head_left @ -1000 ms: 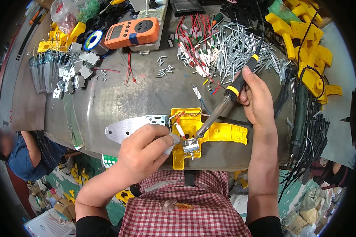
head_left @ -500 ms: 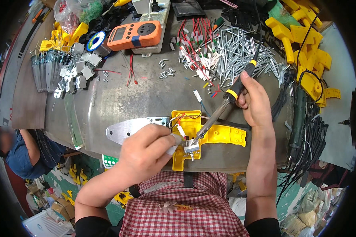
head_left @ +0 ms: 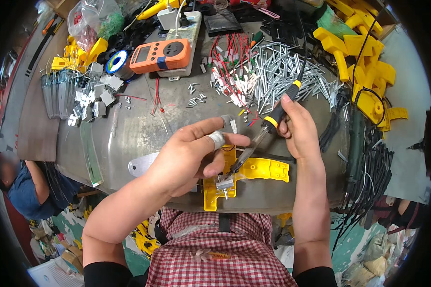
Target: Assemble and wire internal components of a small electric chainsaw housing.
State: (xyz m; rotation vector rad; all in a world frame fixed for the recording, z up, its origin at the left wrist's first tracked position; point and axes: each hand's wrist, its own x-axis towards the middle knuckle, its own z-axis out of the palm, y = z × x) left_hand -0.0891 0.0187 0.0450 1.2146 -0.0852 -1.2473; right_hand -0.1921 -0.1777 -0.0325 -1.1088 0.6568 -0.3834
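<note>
My right hand (head_left: pixel 299 125) grips a soldering iron (head_left: pixel 287 98) with a black handle and yellow bands. Its tip points down at a small silver metal part (head_left: pixel 225 183) with a protruding pin, set in a yellow plastic shell (head_left: pixel 266 168). My left hand (head_left: pixel 189 155) is over the shell's left side, fingers stretched apart, tape around two of them. At its index fingertip is a small white connector (head_left: pixel 233 126); whether they touch I cannot tell. This hand hides part of the shell and of a flat silver plate (head_left: pixel 141 165).
Behind lie an orange multimeter (head_left: pixel 160 55), a solder spool (head_left: pixel 117 62), red-wired connectors (head_left: pixel 230 71) and a heap of metal pins (head_left: pixel 287 71). Yellow shells (head_left: pixel 368 62) are piled at right beside black cables (head_left: pixel 368 177). Another person (head_left: pixel 26 186) sits at far left.
My left hand has lifted from the shell's middle, moved up and right, and spread its fingers towards the white connector. The iron stays in my right hand, its tip still at the metal part.
</note>
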